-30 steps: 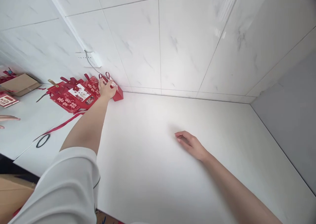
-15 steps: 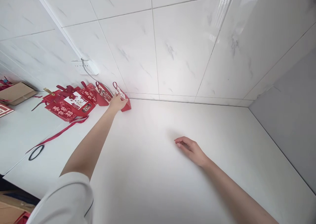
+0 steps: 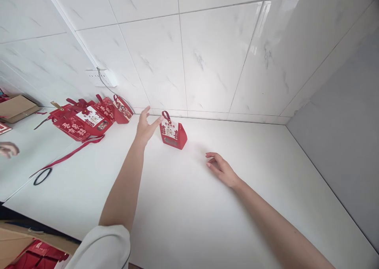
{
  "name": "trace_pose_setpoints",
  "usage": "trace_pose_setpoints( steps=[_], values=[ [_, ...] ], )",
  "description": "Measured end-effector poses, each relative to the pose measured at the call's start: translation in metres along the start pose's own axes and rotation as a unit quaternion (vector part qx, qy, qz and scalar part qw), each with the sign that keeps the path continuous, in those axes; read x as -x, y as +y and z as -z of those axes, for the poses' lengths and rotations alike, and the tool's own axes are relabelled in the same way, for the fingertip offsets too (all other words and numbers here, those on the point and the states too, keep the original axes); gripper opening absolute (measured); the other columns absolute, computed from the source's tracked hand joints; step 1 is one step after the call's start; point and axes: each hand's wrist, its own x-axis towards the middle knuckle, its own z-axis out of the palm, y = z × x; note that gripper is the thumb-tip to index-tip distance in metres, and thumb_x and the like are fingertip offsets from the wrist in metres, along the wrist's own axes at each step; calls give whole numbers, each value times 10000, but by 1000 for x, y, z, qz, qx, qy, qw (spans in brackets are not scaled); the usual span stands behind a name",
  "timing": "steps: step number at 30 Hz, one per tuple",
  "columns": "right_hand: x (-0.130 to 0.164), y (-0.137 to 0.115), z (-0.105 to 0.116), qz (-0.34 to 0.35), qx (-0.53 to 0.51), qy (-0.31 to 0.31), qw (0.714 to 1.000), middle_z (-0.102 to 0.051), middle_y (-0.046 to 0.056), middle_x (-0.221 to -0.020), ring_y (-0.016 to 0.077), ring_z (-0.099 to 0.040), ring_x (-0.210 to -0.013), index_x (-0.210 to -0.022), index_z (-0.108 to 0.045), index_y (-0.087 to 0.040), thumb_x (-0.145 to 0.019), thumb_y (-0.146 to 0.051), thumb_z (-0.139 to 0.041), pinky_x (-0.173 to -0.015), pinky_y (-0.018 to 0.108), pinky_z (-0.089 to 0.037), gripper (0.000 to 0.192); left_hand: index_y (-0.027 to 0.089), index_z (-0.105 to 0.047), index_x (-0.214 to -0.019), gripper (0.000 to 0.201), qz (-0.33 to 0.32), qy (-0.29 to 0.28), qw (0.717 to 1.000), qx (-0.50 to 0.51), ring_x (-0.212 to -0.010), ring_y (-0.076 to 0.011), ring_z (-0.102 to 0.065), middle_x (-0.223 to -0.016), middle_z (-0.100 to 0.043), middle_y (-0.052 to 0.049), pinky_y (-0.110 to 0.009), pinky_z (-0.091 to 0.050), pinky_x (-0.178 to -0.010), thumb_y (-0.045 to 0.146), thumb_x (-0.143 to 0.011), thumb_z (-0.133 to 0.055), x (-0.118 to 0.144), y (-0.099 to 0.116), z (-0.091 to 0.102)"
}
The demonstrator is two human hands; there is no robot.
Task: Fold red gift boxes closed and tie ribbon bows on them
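Observation:
A small red gift box [image 3: 173, 132] with a loop handle and a picture on its front stands upright on the white table [image 3: 189, 205], near the tiled wall. My left hand [image 3: 146, 126] is just left of it, fingers spread, holding nothing; whether a fingertip still touches the box I cannot tell. My right hand [image 3: 221, 168] rests on the table to the box's right, a short way off, fingers loosely curled and empty.
A pile of red gift boxes and bags [image 3: 89, 118] with a ribbon [image 3: 63, 157] lies at the left under a wall socket [image 3: 102, 78]. A black ring [image 3: 42, 176], a cardboard box [image 3: 16, 108] and another person's hand [image 3: 8, 149] are further left.
My left hand carried the small red box from the pile rightward, set it down and let go. My right hand stayed nearly in place. The view shifted right.

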Motion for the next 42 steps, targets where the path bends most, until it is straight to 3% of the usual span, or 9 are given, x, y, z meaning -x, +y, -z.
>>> trace_pose_setpoints(
  steps=[4,8,12,17,23,27,32,36,42],
  values=[
    [0,2,1,3,1,0,1000,-543,44,-1284,189,-588,-1062,-1271,-456,-327,-942,-485,-436,-960,399,-473,365,243,-478,-1335,665,42,-109,981,157,-1297,-299,-497,-1407,-524,-110,-433,-433,-1058,537,-771,-670,-13,-48,-37],
    [-1,5,-1,12,-7,6,1000,-549,50,-1271,193,-587,-1054,-1270,-455,-315,-940,-489,-436,-964,412,-472,373,178,-553,-1228,635,115,-161,956,215,-1121,-314,-631,-1237,-651,-144,-449,-494,-986,597,-760,-650,18,-65,-73],
    [-3,9,-4,21,-16,39,999,-487,70,-1346,215,-548,-1144,-1303,-412,-314,-925,-507,-460,-1016,445,-446,427,245,-568,-1232,684,74,-209,966,133,-1190,-327,-588,-1274,-638,-97,-461,-468,-1028,511,-644,-792,58,-63,-98],
    [-6,11,2,5,-73,127,989,-333,78,-1510,235,-413,-1326,-1406,-311,-322,-910,-531,-500,-1059,442,-424,570,261,-557,-1246,602,43,-229,961,147,-1171,-297,-601,-1290,-629,-72,-430,-486,-1001,526,-729,-717,87,-52,-108],
    [-5,4,8,29,-171,46,984,-348,7,-1545,238,-369,-1396,-1504,-201,-373,-923,-542,-488,-1149,469,-320,670,224,-608,-1235,575,58,-244,948,196,-1167,-274,-602,-1264,-651,-55,-404,-465,-1021,631,-912,-362,112,-39,-120],
    [-7,1,6,23,-205,44,977,-341,-55,-1549,232,-353,-1412,-1509,-202,-405,-908,-556,-508,-1174,451,-287,691,234,-535,-1349,671,47,-251,940,225,-1255,-255,-540,-1360,-584,-42,-411,-413,-1081,642,-941,-192,119,-32,-129],
    [-13,4,11,26,-279,105,954,-391,-57,-1524,219,-332,-1424,-1451,-375,-361,-935,-557,-444,-1194,427,-246,556,381,-138,-1526,625,-25,-247,932,263,-1259,-236,-518,-1570,-301,16,-400,-435,-1031,621,-951,-187,116,-34,-131],
    [-16,11,14,-6,-361,132,923,-566,-14,-1384,258,-492,-1311,-1354,-509,-310,-935,-594,-373,-1112,457,-377,524,394,-148,-1522,603,-96,-221,952,188,-1139,-227,-555,-1597,-219,-21,-417,-456,-973,598,-958,-202,124,-38,-132],
    [-14,12,13,-11,-359,178,916,-595,11,-1347,284,-514,-1281,-1328,-525,-293,-926,-634,-316,-1043,467,-439,567,368,-60,-1535,658,-182,-206,950,150,-1321,-273,-428,-1619,-95,-60,-455,-395,-1067,567,-956,-300,137,-31,-135]
  ],
)
